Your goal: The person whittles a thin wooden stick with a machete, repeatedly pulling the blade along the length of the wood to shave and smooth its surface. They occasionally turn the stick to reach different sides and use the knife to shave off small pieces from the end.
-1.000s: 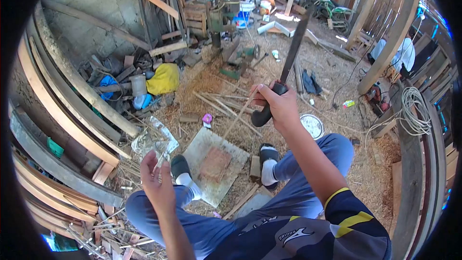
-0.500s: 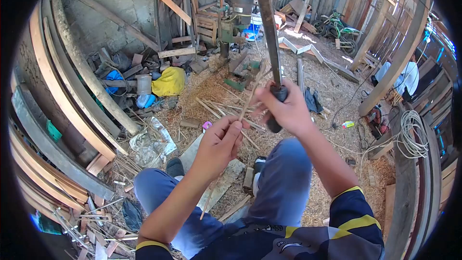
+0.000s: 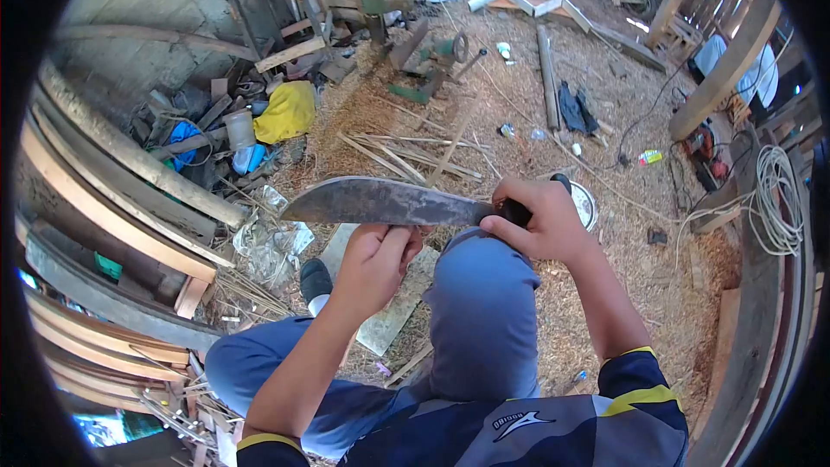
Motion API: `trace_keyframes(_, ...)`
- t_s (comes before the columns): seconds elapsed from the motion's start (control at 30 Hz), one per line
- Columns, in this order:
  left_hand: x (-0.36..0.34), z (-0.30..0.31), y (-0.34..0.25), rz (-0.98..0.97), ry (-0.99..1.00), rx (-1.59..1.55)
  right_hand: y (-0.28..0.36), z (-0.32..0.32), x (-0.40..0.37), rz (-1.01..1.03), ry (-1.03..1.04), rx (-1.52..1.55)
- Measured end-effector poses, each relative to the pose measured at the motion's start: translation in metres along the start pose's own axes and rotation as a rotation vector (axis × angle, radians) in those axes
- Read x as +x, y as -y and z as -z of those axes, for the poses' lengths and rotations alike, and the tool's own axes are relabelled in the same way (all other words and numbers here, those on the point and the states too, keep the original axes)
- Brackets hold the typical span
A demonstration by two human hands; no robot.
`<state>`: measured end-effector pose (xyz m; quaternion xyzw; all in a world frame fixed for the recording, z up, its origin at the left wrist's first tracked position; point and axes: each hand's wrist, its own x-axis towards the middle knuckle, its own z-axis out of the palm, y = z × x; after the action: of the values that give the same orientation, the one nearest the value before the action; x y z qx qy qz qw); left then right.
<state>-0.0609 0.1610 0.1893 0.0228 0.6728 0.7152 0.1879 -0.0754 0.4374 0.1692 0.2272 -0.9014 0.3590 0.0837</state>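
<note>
A broad, dark machete [image 3: 389, 201] lies nearly level across the view, its rounded tip to the left and its flat side showing. My right hand [image 3: 540, 218] is wrapped round its black handle [image 3: 514, 212], above my raised knee. Just below the blade, my left hand [image 3: 378, 259] is closed in a pinch. A thin wooden strip [image 3: 450, 152] rises beyond the blade, slanting up and right; its lower part is hidden behind the blade and my left fingers.
Thin sticks [image 3: 406, 156] lie on the shavings ahead. A yellow cloth [image 3: 287, 112] rests among scraps at the left. Long curved boards [image 3: 121, 199] line the left side. Coiled rope [image 3: 775, 199] hangs at the right beside a wooden post [image 3: 722, 78].
The machete has swung down from upright to nearly level, its tip now left. My left hand is slightly lower. The view has tilted down, and my right knee sits further left.
</note>
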Motion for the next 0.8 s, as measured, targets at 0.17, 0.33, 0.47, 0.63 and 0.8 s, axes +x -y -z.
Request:
trace_keyframes(0.17,0.014,-0.006,0.024,0.12,0.01,0.275,-0.024,0.008,-0.006,0.041,0.111,0.088)
trace_keyframes(0.33,0.03,-0.019,0.036,0.068,0.009,0.467,-0.033,0.016,-0.008,-0.027,0.245,0.054)
trace_keyframes(0.47,0.028,-0.041,0.03,-0.07,0.049,0.499,-0.031,0.023,-0.007,-0.044,0.279,-0.109)
trace_keyframes(0.63,0.019,-0.058,0.027,-0.127,0.057,0.608,-0.035,0.021,-0.011,0.006,0.216,-0.158)
trace_keyframes(0.8,0.013,-0.061,0.029,-0.157,0.05,0.47,-0.038,0.021,-0.015,0.039,0.19,-0.176)
